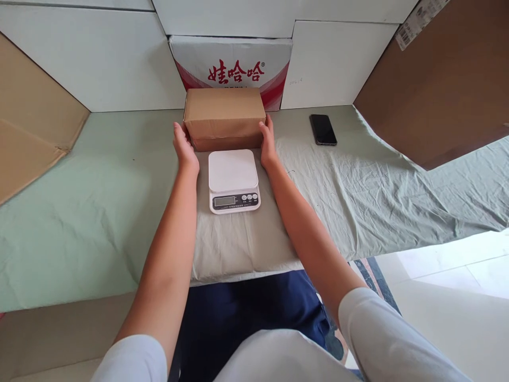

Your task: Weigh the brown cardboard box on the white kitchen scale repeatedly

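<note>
A closed brown cardboard box (226,124) is held between my two hands, just behind a kitchen scale. My left hand (185,146) presses against the box's left side, its thumb raised and its other fingers partly hidden. On the right side, my right hand (268,140) grips the box, with the thumb near the front corner and fingers along the side. Between my wrists lies the white digital kitchen scale (233,171), its plate bare, with a blank-looking display and several round buttons facing me. Whether the box is resting on the cloth or slightly lifted, I cannot tell.
A pale green cloth (103,196) covers the surface. A black phone (323,129) lies to the right. Behind stands a white and red printed carton (234,53) against white panels (326,63). Large cardboard pieces rise at the left (32,116) and right (445,85).
</note>
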The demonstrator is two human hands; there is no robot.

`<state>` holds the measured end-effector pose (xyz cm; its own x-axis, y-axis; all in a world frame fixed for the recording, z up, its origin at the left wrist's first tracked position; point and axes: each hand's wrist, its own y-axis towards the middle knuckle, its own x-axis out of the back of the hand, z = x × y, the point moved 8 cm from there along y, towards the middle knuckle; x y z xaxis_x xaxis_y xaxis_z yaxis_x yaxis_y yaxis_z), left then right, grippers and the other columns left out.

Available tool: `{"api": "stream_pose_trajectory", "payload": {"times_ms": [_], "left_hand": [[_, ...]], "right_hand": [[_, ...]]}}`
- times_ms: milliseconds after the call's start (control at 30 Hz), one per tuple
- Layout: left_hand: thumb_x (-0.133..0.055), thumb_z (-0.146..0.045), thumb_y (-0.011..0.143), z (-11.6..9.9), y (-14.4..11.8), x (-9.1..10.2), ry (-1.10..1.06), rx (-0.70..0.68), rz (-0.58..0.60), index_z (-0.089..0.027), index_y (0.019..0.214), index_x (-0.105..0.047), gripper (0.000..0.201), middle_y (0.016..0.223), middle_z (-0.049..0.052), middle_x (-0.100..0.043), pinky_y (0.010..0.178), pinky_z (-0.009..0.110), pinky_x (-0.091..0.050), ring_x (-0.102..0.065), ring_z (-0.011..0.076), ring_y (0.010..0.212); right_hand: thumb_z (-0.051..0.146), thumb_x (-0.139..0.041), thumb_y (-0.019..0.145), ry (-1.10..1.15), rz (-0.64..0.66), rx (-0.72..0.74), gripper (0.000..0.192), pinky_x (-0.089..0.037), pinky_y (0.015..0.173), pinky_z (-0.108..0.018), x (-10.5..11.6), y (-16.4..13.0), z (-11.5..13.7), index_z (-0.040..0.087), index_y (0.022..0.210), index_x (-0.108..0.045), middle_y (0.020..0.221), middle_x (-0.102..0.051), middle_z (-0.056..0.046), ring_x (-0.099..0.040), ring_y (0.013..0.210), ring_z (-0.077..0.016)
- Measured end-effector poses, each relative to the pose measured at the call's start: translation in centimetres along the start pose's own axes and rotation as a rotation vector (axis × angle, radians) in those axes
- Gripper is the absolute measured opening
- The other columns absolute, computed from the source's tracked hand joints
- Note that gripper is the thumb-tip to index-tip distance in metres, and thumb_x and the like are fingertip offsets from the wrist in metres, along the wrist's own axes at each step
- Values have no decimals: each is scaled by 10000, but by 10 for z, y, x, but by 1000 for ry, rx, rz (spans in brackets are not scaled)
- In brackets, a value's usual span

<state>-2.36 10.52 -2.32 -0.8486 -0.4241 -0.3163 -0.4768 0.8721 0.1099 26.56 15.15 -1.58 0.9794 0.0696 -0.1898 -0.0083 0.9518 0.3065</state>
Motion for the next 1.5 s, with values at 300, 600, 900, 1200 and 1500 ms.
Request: {"api": "stream_pose_trajectory", "payload": {"times_ms": [300,600,900,1200,1500], "left_hand": [[43,-692,1158,-24,-21,20,130,27,-52,-76,1730,-361,933,1926,147,-280,1465,425,-103,-162,213,1819],[24,-615,1195,-30,-36,1,123,111,15,-123,1745,-379,841,1921,120,-308,1462,395,-175,-313,149,1767],[-22,-740,1154,-10,-9,18,108,86,87,-155,1683,-440,892,1896,144,-355,1443,428,-243,-383,180,1732],[-44,-657,1191,-8,-15,3,44,104,114,-137,1666,-468,822,1825,130,-489,1382,371,-362,-536,149,1613],[-280,-716,1182,-5,-15,4,-12,90,109,-172,1527,-615,726,1741,112,-595,1359,406,-425,-553,205,1611]], "right_hand": [[906,-526,847,91,-172,-116,1144,-137,1533,-525,24,3,-13,259,1764,-307,1930,-275,-61,-234,1845,-253],[843,-545,912,113,-101,-48,947,-288,1490,-541,22,15,-29,277,1666,-453,1819,-468,-65,-386,1776,-262],[850,-495,943,60,-11,9,1019,-258,1495,-556,14,19,-32,265,1762,-332,1854,-392,-69,-290,1828,-262],[933,-507,870,22,14,-1,1154,-196,1522,-533,4,11,-17,247,1780,-324,1873,-381,-56,-233,1846,-273],[884,-564,873,-7,54,-32,1128,-254,1516,-483,-4,-6,6,275,1791,-326,1869,-427,-12,-272,1830,-261]]}}
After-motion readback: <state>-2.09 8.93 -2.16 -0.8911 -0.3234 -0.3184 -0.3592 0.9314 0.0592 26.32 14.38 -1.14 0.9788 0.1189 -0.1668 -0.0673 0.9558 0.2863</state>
